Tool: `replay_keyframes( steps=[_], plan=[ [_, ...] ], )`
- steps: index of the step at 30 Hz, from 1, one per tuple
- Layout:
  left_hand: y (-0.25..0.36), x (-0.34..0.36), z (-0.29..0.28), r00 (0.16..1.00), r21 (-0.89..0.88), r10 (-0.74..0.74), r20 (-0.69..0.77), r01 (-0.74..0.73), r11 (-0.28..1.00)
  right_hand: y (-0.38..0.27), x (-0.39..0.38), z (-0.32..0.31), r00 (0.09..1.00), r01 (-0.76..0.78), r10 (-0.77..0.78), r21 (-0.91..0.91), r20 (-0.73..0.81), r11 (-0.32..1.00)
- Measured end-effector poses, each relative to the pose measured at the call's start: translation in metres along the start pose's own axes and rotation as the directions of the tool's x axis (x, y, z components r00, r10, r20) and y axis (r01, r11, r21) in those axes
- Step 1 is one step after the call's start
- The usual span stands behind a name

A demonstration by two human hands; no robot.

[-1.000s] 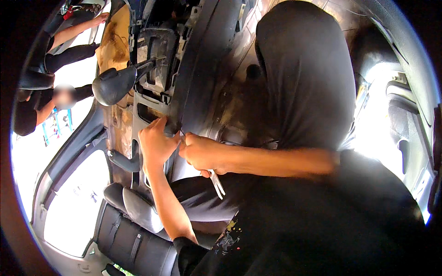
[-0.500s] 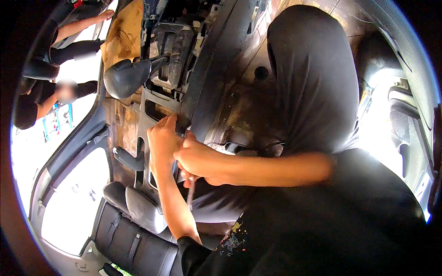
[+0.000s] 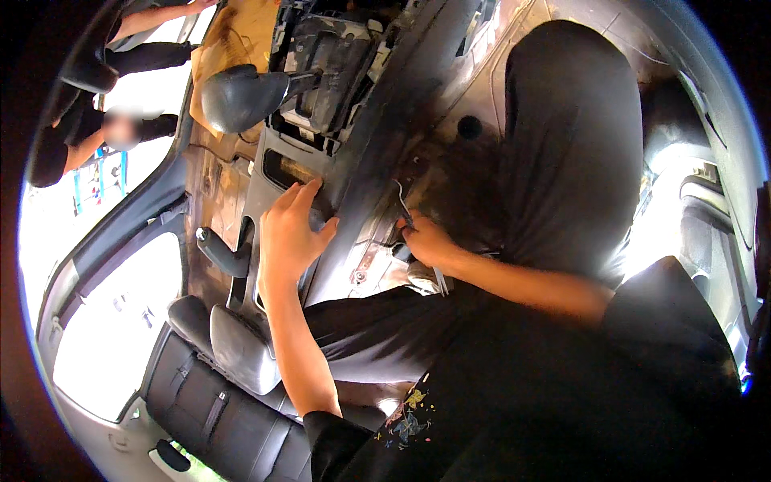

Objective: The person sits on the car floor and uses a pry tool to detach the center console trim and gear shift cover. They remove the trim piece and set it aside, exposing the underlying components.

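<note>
In the head view, the left hand (image 3: 293, 237) is spread: its fingers are parted and slightly bent, with the thumb well away from them. It grips nothing that shows. It lies over the grey centre console (image 3: 259, 197), its fingertips at the lower edge of the console's open recess (image 3: 283, 167); whether they press down, I cannot tell. The right hand (image 3: 430, 243) is clenched around a slim metal tool (image 3: 408, 215), well apart from the left fingers and to their right, over the bare floor (image 3: 466, 177).

The tool shows at two places. Above the right fingers a thin, bent tip sticks up, darker close to the grip and shinier at its end; below them, two narrow silvery prongs point down. The fist hides the middle, so whether both ends belong to one piece cannot be told.

Counted, there are two bare hands, one console, one handbrake lever (image 3: 223, 254) to the left of the left fingers, and one black gear knob (image 3: 241, 98) above and to the left of them. Farther off to the upper left of those fingers, two bare forearms (image 3: 84, 151) of others show.
</note>
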State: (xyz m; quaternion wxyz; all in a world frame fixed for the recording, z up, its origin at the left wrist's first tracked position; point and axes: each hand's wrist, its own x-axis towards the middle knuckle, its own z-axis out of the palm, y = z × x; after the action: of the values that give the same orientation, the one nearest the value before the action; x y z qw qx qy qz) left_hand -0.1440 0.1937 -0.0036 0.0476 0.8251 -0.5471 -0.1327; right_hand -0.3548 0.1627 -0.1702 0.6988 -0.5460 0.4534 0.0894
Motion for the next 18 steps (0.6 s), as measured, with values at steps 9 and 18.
replay_keyframes(
  steps=[9,18],
  plan=[
    [0.006,-0.001,0.022,0.985,0.030,0.000,-0.173,0.006,1.000,0.007,0.000,-0.001,0.997,-0.042,0.046,-0.071,0.060,0.997],
    [-0.002,0.005,0.012,1.000,-0.040,0.019,-0.022,-0.019,0.999,0.044,0.017,0.008,0.999,0.049,-0.042,-0.248,0.031,0.968]
  ],
)
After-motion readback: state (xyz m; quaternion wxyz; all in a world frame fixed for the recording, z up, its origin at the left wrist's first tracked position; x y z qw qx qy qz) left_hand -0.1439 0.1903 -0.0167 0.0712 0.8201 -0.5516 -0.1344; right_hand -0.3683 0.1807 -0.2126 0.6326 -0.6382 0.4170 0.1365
